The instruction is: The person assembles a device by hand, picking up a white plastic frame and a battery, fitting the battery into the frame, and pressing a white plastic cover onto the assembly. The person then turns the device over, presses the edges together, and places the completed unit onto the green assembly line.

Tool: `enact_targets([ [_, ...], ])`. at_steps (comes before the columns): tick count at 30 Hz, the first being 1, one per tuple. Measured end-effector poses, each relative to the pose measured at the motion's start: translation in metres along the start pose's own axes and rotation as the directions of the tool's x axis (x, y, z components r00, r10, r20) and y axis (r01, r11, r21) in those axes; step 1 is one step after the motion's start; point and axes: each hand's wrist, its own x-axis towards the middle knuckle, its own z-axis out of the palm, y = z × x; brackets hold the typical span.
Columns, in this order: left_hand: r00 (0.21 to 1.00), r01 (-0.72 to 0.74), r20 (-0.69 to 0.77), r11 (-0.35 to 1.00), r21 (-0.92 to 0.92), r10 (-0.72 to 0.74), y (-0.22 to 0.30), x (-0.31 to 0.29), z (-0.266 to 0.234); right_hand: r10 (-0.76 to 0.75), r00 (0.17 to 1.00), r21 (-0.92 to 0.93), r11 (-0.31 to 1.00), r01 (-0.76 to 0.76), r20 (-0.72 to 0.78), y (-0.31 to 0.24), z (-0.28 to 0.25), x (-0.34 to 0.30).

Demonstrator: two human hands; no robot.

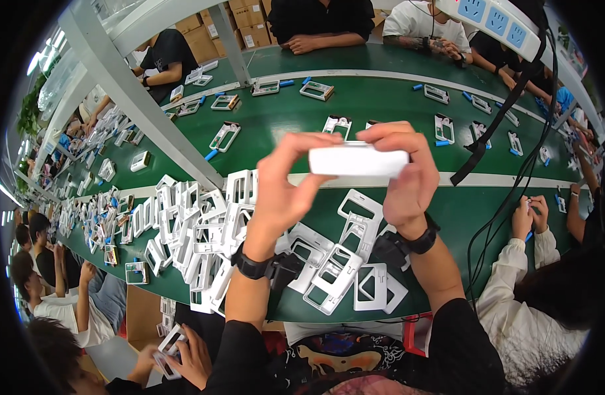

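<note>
A white plastic casing (359, 161) is held up above the green work table, turned so that a long smooth side shows. My left hand (282, 174) grips its left end between thumb and fingers. At the other end, my right hand (411, 171) has its fingers over the top edge and its thumb against the end. The casing's inside is hidden. Below my hands lie several white frame-like casings (333, 271), overlapping at the table's near edge. A large heap of similar white casings (207, 227) lies to the left of my left forearm.
A green conveyor belt (269, 125) carries spaced casings with blue cylindrical parts (212, 155). A grey metal post (147, 99) slants up at left. Black cables (506, 204) and a strap (470, 161) hang at right below a white power strip (493, 23). Other people sit around.
</note>
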Motion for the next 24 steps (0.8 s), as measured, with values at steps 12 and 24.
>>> enact_targets([
  [12,0.982,-0.171,0.129,0.937,0.304,0.137,0.019,-0.012,0.033,0.136,0.979,-0.294,0.939,-0.177,-0.154,0.001,-0.028,-0.004],
  [24,0.979,0.156,-0.13,0.987,-0.031,-0.158,0.011,-0.006,0.036,0.348,0.937,-0.332,0.886,-0.323,0.018,-0.008,-0.003,0.006],
])
